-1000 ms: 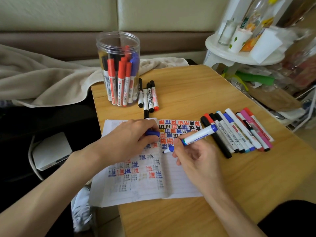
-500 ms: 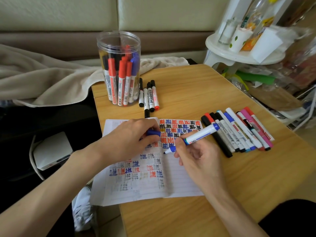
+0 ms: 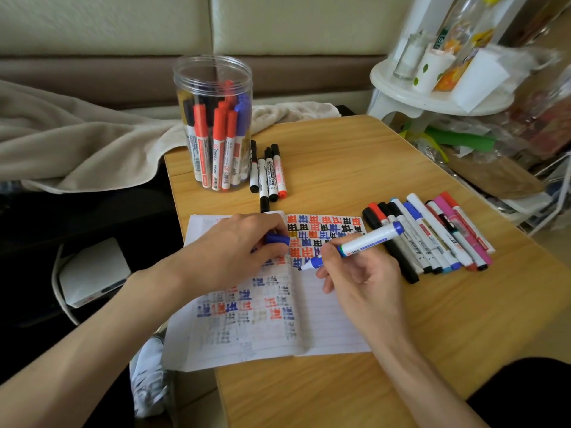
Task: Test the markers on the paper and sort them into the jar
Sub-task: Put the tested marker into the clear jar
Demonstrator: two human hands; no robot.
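Observation:
My right hand [image 3: 361, 282] grips a white marker with blue ends [image 3: 367, 239], its uncapped blue tip touching the lined paper [image 3: 330, 319] among red, blue and black test marks. My left hand [image 3: 234, 254] rests on the paper and pinches the marker's blue cap [image 3: 278, 239]. A clear plastic jar [image 3: 213, 125] at the table's far left corner holds several red, black and blue markers upright. A row of several markers [image 3: 432, 236] lies to the right of the paper.
Several black and red markers [image 3: 267, 173] lie beside the jar. The wooden table [image 3: 355, 156] ends close to the left of the paper, which overhangs it. A beige blanket [image 3: 77, 143] lies left, a white shelf [image 3: 432, 94] with bottles back right, a white box [image 3: 92, 270] on the floor.
The marker tip has moved a little over the paper near the coloured marks. My left hand with the cap has stayed put.

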